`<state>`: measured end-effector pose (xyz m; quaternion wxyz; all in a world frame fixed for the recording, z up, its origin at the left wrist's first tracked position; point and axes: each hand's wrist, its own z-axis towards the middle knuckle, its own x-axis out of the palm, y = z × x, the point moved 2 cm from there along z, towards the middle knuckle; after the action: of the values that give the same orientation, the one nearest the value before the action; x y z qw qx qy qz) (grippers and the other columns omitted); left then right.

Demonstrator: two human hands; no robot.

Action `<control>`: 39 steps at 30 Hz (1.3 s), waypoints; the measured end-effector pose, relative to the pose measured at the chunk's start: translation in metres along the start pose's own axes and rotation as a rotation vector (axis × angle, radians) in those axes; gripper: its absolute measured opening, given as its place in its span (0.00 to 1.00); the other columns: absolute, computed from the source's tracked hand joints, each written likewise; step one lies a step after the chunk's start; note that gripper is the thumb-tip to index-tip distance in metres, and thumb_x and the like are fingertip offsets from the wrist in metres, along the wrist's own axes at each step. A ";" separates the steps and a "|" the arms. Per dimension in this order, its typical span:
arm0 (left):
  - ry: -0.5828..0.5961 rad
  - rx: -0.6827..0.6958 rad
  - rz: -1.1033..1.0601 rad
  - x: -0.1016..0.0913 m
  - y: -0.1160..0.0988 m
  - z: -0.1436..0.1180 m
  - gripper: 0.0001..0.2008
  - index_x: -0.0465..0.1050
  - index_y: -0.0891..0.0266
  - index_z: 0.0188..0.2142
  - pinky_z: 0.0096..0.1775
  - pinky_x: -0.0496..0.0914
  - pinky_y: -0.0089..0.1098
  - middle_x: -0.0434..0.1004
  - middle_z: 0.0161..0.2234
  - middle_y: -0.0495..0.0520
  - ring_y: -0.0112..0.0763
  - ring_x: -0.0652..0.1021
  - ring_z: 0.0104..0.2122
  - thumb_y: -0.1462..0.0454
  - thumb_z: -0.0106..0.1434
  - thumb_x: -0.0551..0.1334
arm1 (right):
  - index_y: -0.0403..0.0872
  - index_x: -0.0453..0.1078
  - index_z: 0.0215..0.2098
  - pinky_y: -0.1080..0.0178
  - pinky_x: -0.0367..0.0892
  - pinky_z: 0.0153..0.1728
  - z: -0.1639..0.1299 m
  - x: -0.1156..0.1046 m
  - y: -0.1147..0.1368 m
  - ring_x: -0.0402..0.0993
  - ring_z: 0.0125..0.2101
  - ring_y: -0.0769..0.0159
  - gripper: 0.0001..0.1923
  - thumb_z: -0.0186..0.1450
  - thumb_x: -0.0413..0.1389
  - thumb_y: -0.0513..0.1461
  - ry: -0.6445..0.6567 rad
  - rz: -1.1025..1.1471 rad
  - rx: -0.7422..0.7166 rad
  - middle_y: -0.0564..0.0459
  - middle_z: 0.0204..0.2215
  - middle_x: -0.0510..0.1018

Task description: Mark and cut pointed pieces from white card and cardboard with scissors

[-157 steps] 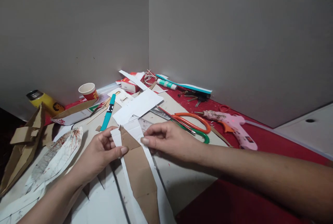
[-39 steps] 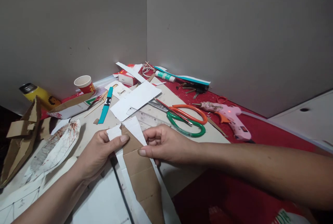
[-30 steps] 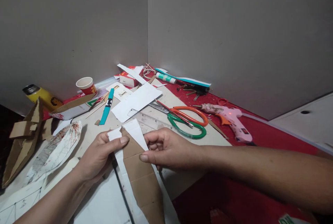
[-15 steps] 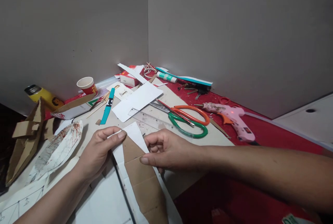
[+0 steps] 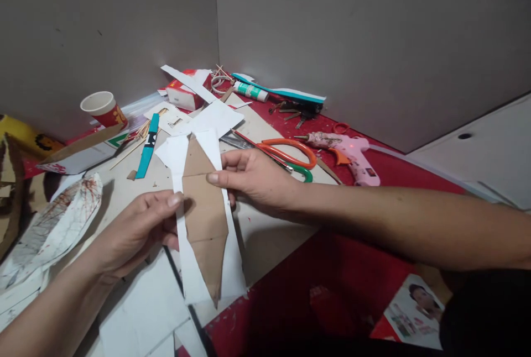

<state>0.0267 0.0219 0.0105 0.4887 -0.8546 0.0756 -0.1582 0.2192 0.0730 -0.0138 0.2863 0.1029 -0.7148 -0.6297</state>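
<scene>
You hold a long cardboard piece (image 5: pixel 204 210) between both hands, raised a little above the tabletop (image 5: pixel 269 235) in front of you. It is a brown, narrow diamond shape, widest near its middle and tapering to a point at each end, with white paper strips running along both of its long edges. A fold line crosses the brown face just below the upper point, and another crosses lower down, where the taper toward the near tip begins.

Its long axis runs away from you: one point aims at the far corner of the walls, the other, sharper tip points back toward you and slightly down.

Your left hand (image 5: pixel 139 230) pinches the left white edge near the middle, thumb on top. Your right hand (image 5: pixel 253 180) pinches the right edge higher up, thumb pressed on the brown face and fingers curled behind.

Just beyond your right hand lie scissors with orange and green handles (image 5: pixel 290 152), and past them a pink glue gun (image 5: pixel 348 150) on the red cloth. A paper cup (image 5: pixel 102 108) stands well to the left, near the wall.
</scene>
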 end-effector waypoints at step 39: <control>0.240 0.036 0.131 0.021 0.009 -0.014 0.21 0.74 0.61 0.44 0.34 0.69 0.28 0.78 0.30 0.51 0.28 0.74 0.28 0.62 0.52 0.75 | 0.42 0.73 0.32 0.69 0.62 0.20 0.007 -0.013 0.017 0.66 0.17 0.75 0.15 0.55 0.66 0.45 -0.169 0.046 -0.161 0.57 0.24 0.76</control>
<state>0.0421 -0.0003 0.0137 0.5008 -0.8139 0.1864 -0.2281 0.2294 0.0889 -0.0012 0.2468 0.0097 -0.6856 -0.6848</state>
